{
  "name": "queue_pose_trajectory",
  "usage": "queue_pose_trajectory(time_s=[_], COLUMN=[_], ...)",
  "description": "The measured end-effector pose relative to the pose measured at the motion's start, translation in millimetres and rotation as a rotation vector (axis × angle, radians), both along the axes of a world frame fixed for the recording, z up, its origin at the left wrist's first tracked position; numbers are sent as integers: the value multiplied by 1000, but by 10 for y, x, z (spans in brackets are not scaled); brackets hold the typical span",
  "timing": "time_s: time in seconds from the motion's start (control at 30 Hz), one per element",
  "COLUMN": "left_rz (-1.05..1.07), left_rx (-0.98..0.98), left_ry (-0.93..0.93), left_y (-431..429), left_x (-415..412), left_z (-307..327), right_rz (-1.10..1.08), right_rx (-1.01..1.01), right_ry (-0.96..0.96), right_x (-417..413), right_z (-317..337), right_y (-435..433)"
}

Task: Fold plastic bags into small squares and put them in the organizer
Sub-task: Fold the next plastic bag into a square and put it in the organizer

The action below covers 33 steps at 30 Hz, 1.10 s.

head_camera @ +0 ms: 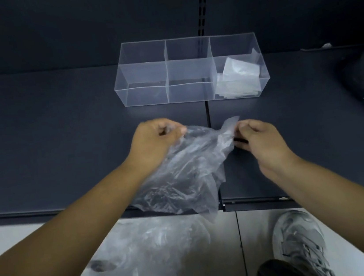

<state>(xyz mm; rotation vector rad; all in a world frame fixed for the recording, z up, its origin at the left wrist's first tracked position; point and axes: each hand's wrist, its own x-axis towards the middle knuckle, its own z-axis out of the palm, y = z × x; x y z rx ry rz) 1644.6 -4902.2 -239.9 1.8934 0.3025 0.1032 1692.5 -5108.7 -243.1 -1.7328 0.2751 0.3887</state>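
- Forearms (73, 233) reach forward from me.
- I see left hand (153, 139) fingers curled, gripping plastic bag (181, 175) at its top.
- Right hand (260, 141) thumb and fingers pinch its corner; organizer (143, 95) beyond fingertips.

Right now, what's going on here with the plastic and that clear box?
A person stands at a dark shelf, holding a crumpled clear plastic bag: the left hand grips its top edge, the right hand pinches a corner. It is not yet folded and hangs over the shelf's front edge. The clear organizer behind holds folded bags in its right compartment only; more loose bags lie on the floor.
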Motion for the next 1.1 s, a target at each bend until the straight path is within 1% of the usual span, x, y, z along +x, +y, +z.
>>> queue_pose_trajectory(time_s=[0.1, 0.17, 0.23, 0.27, 0.33, 0.4, 0.47, 0.53, 0.6, 0.67, 0.7, 0.77, 0.83, 0.87, 0.93, 0.97, 1.0, 1.07, 1.1], left_rz=[162, 181, 165, 154, 144, 180, 270, 357, 376, 371, 373, 392, 391, 371, 284, 194, 79, -150, -213], left_rx=[-131, -141, -163, -174, -189, -192, -211, -279, -340, -372, -375, -335, -194, -97, 53, 57, 15, -69, -116], left_ry=[25, 22, -3, -19, -51, -68, -49, 25, 87, 129, 148, 184, 230, 242, 195, 176, 185, 265, 298], left_y=[35, 2, -63, -100, -155, -139, -56, 52, 93, 82, 76, 115, 205, 249, 276, 252, 200, 54, -9], left_x=[-88, -154, -210, -233, -268, -287, -302, -319, -351, -390, -416, -471, -520, -532, -490, -425, -332, -128, -42], left_z=[13, 24, 60, 83, 130, 165, 185, 171, 146, 105, 88, 62, 36, 49, 152, 236, 329, 476, 505], right_rz=[-68, 21, 200, 247, 213, 166, 135, 149, 157, 143, 143, 162, 223, 266, 349, 383, 417, 494, 525], right_rx=[111, 153, 89, 44, -13, -37, 34, 108, 178, 246, 251, 196, 156, 143, 120, 111, 101, 81, 71], right_ry=[81, 138, 80, 24, -73, -98, -108, -128, -137, -100, -80, -70, -42, -27, -18, -21, -30, -52, -64], right_x=[-12, -65, -143, -181, -185, -126, -65, -28, -18, -10, -6, 30, 86, 105, 129, 127, 121, 105, 110], right_z=[99, 173, 204, 199, 179, 163, 167, 210, 259, 290, 314, 344, 393, 430, 469, 483, 497, 513, 513], right_y=[-98, -121, -43, 9, 89, 70, -12, -83, -107, -100, -83, -81, -112, -124, -110, -64, 5, 167, 230])
